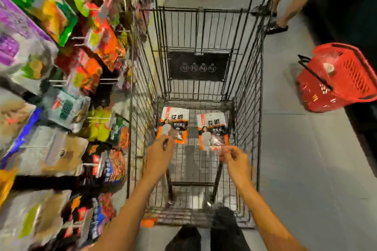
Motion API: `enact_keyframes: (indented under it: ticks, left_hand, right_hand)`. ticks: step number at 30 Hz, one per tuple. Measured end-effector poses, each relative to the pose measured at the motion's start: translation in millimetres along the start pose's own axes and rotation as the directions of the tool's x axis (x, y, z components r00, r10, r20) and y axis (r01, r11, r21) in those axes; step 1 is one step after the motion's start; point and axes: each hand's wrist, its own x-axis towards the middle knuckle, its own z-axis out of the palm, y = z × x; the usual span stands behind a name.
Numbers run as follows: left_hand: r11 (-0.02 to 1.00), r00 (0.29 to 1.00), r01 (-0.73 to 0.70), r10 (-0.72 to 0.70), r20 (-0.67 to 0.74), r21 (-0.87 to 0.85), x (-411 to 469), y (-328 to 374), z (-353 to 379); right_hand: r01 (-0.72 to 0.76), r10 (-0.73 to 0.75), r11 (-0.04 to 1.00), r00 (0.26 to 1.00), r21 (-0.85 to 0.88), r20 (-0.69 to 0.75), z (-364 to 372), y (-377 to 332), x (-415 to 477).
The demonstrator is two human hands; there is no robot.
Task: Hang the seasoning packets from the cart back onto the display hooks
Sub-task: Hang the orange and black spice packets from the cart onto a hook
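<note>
A supermarket aisle: a wire shopping cart (204,16) stands on a pale tiled floor (306,159) beside a wall rack where bright packaged goods (51,12) hang in rows from metal display hooks (59,82). Two matching seasoning packets (174,124) lie in the bottom of the cart. A red plastic shopping basket (342,79) sits at the right, and another shopper's leg (293,4) shows at the cart's far end.
</note>
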Motion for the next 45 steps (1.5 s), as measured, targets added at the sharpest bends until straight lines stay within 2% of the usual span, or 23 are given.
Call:
enact_keyframes:
  ticks: [4, 8, 13, 17, 22, 27, 29, 32, 36, 40, 43, 45]
  left_hand:
    - [0.985, 0.986, 0.168, -0.167, -0.008, 0.033, 78.2, -37.1, 36.3]
    - [0.96, 0.963, 0.269, -0.266, -0.049, 0.075, 138.5, -73.6, 71.4]
    - [0.946, 0.962, 0.27, -0.258, -0.09, 0.181, 193.2, -110.9, 101.4]
    - [0.9, 0.953, 0.301, -0.276, -0.123, 0.314, 219.3, -134.2, 115.7]
    - [0.898, 0.938, 0.348, -0.332, -0.104, 0.268, 226.5, -144.5, 134.0]
    - [0.85, 0.911, 0.408, -0.353, -0.214, 0.333, 224.4, -139.5, 140.7]
    - [0.853, 0.897, 0.429, -0.364, -0.25, 0.297, 224.7, -137.3, 140.6]
    - [0.873, 0.862, 0.469, -0.417, -0.288, 0.138, 226.2, -131.2, 138.8]
    - [0.883, 0.85, 0.465, -0.467, -0.243, -0.069, 222.0, -121.6, 133.4]
    - [0.858, 0.859, 0.46, -0.495, -0.132, -0.228, 207.7, -115.6, 124.1]
    - [0.87, 0.891, 0.418, -0.449, -0.07, -0.262, 190.1, -99.2, 109.4]
    - [0.904, 0.92, 0.339, -0.376, -0.107, -0.262, 175.4, -81.0, 93.0]
  right_hand:
    - [-0.08, 0.077, 0.991, 0.996, -0.103, -0.038, 29.4, 32.9, 89.9]
    - [-0.116, 0.108, 0.982, 0.992, -0.15, -0.058, 53.7, 69.9, 159.5]
    - [-0.178, 0.161, 0.948, 0.983, -0.262, -0.088, 79.3, 105.2, 216.2]
    - [-0.289, 0.237, 0.869, 0.956, -0.403, -0.174, 97.4, 123.5, 230.0]
    - [-0.296, 0.177, 0.795, 0.948, -0.529, -0.266, 107.4, 140.6, 235.6]
    - [-0.257, 0.07, 0.735, 0.949, -0.627, -0.308, 110.6, 144.8, 235.0]
    - [-0.278, 0.084, 0.747, 0.941, -0.604, -0.329, 110.9, 143.1, 234.7]
    - [-0.351, 0.163, 0.772, 0.915, -0.53, -0.37, 110.4, 139.2, 231.7]
    - [-0.413, 0.295, 0.87, 0.874, -0.27, -0.387, 102.9, 130.8, 226.1]
    - [-0.35, 0.335, 0.937, 0.889, 0.008, -0.313, 92.4, 113.4, 209.8]
    - [-0.28, 0.297, 0.955, 0.904, 0.097, -0.307, 83.6, 92.2, 187.3]
    - [-0.232, 0.261, 0.964, 0.912, 0.127, -0.315, 72.5, 73.0, 169.9]
